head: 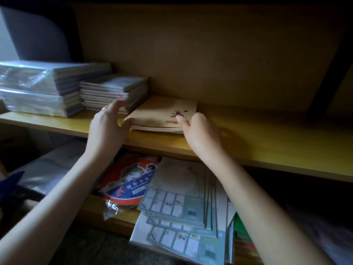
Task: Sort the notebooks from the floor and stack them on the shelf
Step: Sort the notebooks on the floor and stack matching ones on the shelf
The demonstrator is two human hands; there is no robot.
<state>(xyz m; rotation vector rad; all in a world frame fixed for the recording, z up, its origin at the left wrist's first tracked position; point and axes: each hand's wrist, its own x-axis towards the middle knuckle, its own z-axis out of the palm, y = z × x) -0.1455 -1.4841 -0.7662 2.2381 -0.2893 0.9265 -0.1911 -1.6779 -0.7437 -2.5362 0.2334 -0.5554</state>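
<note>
A thin stack of tan notebooks [162, 113] with a dark mark on the cover lies flat on the yellow wooden shelf [267, 142]. My left hand [107, 129] grips the stack's near left corner. At the near right corner my right hand [200, 134] holds the stack, its thumb resting on the cover. Left of this stack stands a taller pile of grey-edged notebooks [112, 92]. Below the shelf, several teal notebooks [179, 211] with grid-printed covers lie fanned out.
Two plastic-wrapped bundles of notebooks [38, 87] fill the shelf's left end. A red, white and blue packet [129, 180] and crinkled plastic wrap lie beside the teal notebooks below. A brown back panel [210, 54] closes the shelf behind.
</note>
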